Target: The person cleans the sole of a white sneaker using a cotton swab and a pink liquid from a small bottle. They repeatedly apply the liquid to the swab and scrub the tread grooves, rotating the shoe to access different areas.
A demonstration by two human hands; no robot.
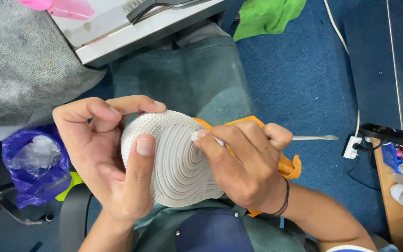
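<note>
My left hand (pixel 103 154) grips a shoe turned sole up, thumb lying across the pale grey ridged sole (pixel 176 163) and fingers curled over its toe end. My right hand (pixel 243 163) pinches a thin white tool (pixel 316 138) whose tip presses into the sole's grooves near the toe; its flat handle end sticks out to the right. An orange cloth (pixel 288 165) lies bunched under my right hand and the shoe, partly hidden. The shoe's upper is out of sight.
My lap in a dark green apron (pixel 187 79) lies under the shoe. A grey towel (pixel 19 60) and white table edge (pixel 131 37) with a black brush (pixel 150 7) are upper left. A purple plastic bag (pixel 33 163) sits left; a power strip (pixel 351 147) and wooden shelf right, on blue carpet.
</note>
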